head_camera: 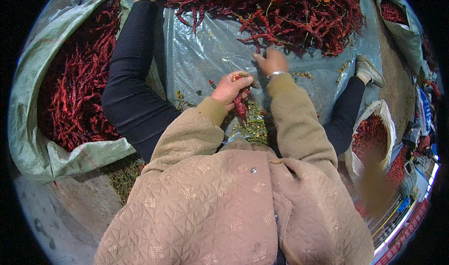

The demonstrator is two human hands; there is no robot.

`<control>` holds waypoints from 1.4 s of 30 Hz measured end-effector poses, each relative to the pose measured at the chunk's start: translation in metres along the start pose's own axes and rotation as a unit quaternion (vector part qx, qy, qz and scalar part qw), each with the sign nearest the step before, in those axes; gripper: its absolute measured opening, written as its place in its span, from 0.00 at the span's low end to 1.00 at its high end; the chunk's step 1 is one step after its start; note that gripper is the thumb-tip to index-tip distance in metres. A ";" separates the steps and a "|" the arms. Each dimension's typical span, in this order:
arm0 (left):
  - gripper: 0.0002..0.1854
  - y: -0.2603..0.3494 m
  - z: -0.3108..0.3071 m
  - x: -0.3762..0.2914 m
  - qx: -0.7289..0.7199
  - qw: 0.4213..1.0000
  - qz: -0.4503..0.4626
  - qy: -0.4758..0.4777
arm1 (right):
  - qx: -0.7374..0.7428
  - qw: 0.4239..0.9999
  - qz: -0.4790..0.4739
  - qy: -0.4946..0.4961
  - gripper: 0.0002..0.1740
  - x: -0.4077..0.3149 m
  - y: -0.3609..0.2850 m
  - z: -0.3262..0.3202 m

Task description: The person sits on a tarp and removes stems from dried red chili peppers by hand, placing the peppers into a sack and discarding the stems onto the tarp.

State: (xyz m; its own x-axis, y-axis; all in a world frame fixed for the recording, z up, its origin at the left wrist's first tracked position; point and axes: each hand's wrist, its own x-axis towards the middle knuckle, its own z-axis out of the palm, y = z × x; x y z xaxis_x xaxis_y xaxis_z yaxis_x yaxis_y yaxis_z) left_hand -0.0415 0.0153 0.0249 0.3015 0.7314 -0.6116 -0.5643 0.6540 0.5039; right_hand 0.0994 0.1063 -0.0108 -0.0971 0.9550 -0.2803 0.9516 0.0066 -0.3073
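Note:
My left hand [228,90] holds a small bunch of dried red chili peppers [240,105], their tips hanging below the fingers. Blurred by motion, my right hand [275,62] is just short of a large heap of dried red chilies [298,16]. Its thumb stands apart and I see nothing in its grasp; the other fingers are partly hidden. Under both hands spreads a clear plastic sheet [203,51]. Green stems and scraps [254,124] lie in a small pile between my legs, close below the left hand.
A large woven sack [31,100] full of red chilies lies open at left, beside my bent leg [131,61]. More stem scraps [124,173] cover the floor behind it. At right are a smaller white sack [389,131] of chilies and another sack [403,40] farther up.

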 end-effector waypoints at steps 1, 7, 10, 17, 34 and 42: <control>0.06 -0.001 -0.002 0.001 0.001 1.000 -0.006 0.000 | -0.013 0.998 0.017 0.055 0.21 0.004 -0.004 0.006; 0.05 -0.007 -0.011 0.012 -0.002 1.000 -0.013 0.014 | 0.008 1.000 0.011 -0.027 0.17 -0.011 0.043 0.003; 0.07 -0.022 -0.010 0.020 0.029 0.999 -0.011 0.025 | 0.199 0.977 0.023 -0.067 0.13 -0.060 0.054 -0.004; 0.09 -0.041 -0.003 0.019 0.147 0.989 0.028 -0.002 | 0.254 0.959 -0.121 -0.004 0.09 -0.117 0.020 -0.010; 0.07 0.003 -0.007 0.019 -0.056 0.986 0.130 0.087 | 0.110 0.971 -0.071 -0.200 0.17 -0.056 0.043 -0.038; 0.09 0.001 -0.013 0.022 0.002 0.984 0.113 0.135 | 0.144 0.988 0.049 0.018 0.24 0.048 0.049 0.023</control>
State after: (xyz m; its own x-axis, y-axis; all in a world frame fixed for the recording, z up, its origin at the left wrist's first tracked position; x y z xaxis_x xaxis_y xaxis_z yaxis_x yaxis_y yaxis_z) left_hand -0.0455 0.0295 0.0034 -0.0462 0.7809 -0.6229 -0.5903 0.4817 0.6477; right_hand 0.1351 0.1452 -0.0601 0.0066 0.9567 -0.2911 0.8329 -0.1663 -0.5278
